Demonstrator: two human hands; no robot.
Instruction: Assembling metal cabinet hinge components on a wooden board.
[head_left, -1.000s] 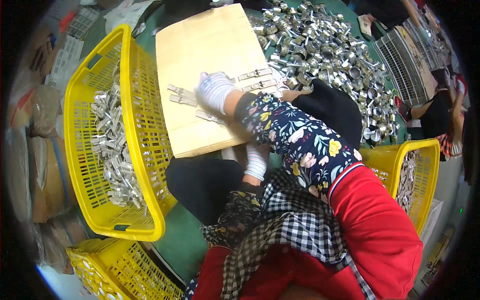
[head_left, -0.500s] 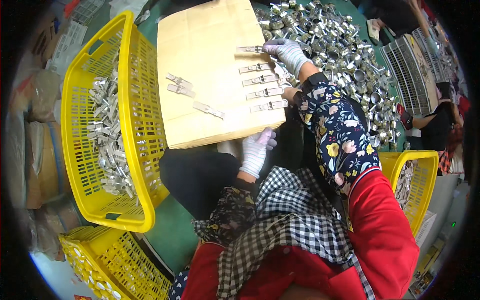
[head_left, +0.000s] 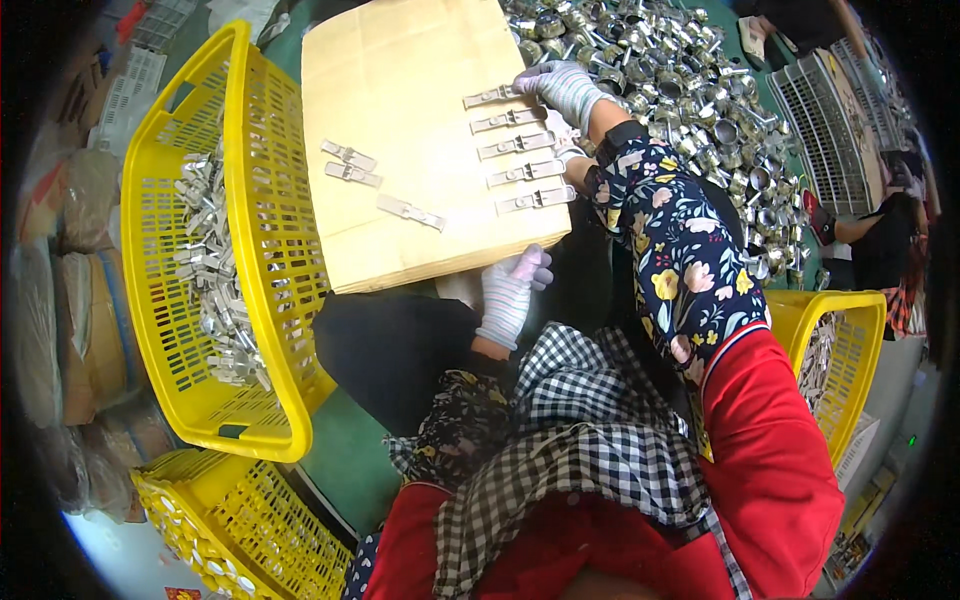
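A tan cardboard slab (head_left: 410, 110) lies before me, tilted, its near edge over my lap. Along its right side several flat metal clips (head_left: 515, 145) form a column; three more, including a single clip (head_left: 411, 213), lie further left. My right hand (head_left: 558, 88), in a striped glove, pinches the right end of the farthest clip (head_left: 490, 96). My left hand (head_left: 510, 292), gloved too, is at the slab's near edge, fingers curled and thumb over them; what they hold, if anything, is hidden. Behind my right forearm another pale glove (head_left: 560, 132) partly shows; whose, I cannot tell.
A yellow basket (head_left: 250, 250) of metal clips stands on the left, with yellow perforated crates (head_left: 235, 510) below it. Shiny metal cups with stems (head_left: 690, 110) cover the far right. Another yellow basket (head_left: 865, 330) stands at right. Beyond, people sit near a grey crate (head_left: 815, 130).
My right hand has shifted slightly left and nearer the slab, and the farthest clip is now a little more slanted. The whole view has moved slightly. My left hand stays at the near edge.
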